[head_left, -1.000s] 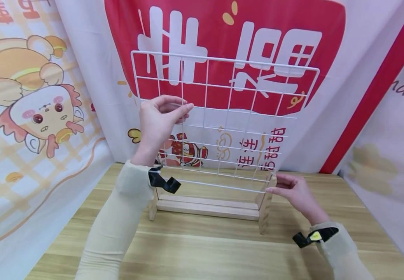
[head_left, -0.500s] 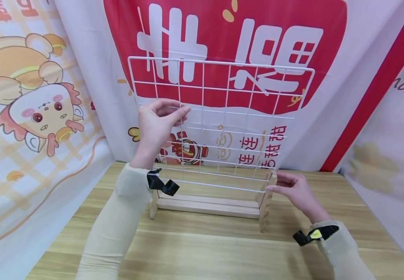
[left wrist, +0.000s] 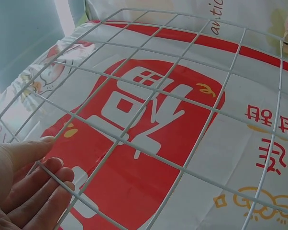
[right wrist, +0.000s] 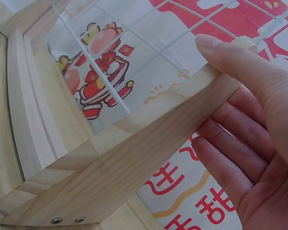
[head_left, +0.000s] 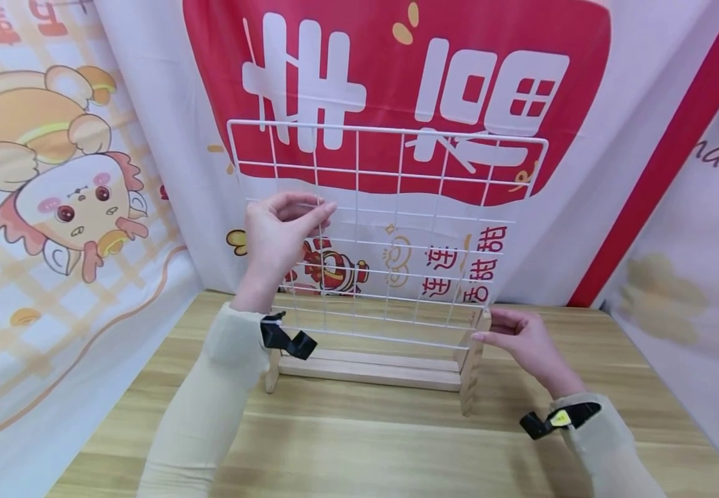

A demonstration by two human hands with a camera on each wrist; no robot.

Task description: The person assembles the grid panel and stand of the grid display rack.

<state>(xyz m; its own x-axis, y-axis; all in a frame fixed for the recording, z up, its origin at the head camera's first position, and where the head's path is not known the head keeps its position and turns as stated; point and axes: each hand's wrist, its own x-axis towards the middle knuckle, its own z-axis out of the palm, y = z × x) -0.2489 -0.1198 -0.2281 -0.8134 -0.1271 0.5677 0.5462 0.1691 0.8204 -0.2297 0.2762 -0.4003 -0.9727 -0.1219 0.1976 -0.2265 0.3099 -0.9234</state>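
A white wire grid panel (head_left: 357,130) stands over a pale wooden stand (head_left: 371,374) on the table. High on the panel's left part, my left hand (head_left: 277,232) pinches a wire. The left wrist view has the thumb (left wrist: 27,153) on one side of the mesh and the fingers (left wrist: 36,196) on the other. My right hand (head_left: 530,346) grips the upper end of the stand's right side board (right wrist: 134,153), thumb on its front edge and fingers behind. The panel's lower right corner lies close to that board. My left forearm hides part of the stand's left side.
The wood-grain table (head_left: 359,449) reaches to a printed cloth backdrop (head_left: 540,242) with a large red patch behind the panel. Another printed cloth (head_left: 85,311) closes off the left side. Black straps (head_left: 287,337) hang from both wrists.
The grid panel's top edge has come down, its right corner also shifting left. My left hand has lowered slightly with it. The right hand keeps its place on the side board.
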